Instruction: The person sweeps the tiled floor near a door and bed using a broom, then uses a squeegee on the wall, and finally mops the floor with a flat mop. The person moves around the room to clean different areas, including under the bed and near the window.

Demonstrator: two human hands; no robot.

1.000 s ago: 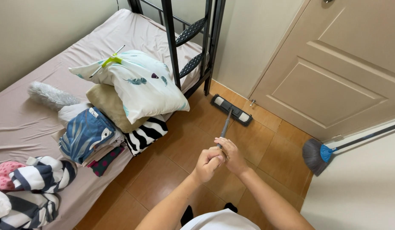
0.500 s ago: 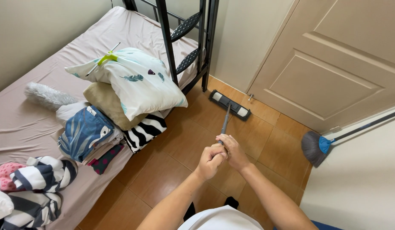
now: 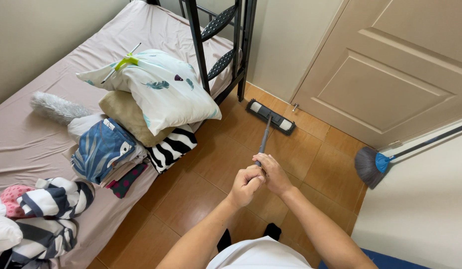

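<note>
Flat mop, grey metal pole with black rectangular head: head flat on the brown tiled floor, near the beige panelled door. Left hand and right hand: both clenched round the pole's upper end, touching each other. White feather-print pillow: on the bed. Blue-collared grey broom: by the wall.

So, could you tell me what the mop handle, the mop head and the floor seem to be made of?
Mop handle: probably metal, grey with a dull sheen. Mop head: a dark flat frame, likely plastic, with pale pads, perhaps cloth. Floor: glazed tile, orange-brown, with visible grout lines and a soft gloss.
</note>
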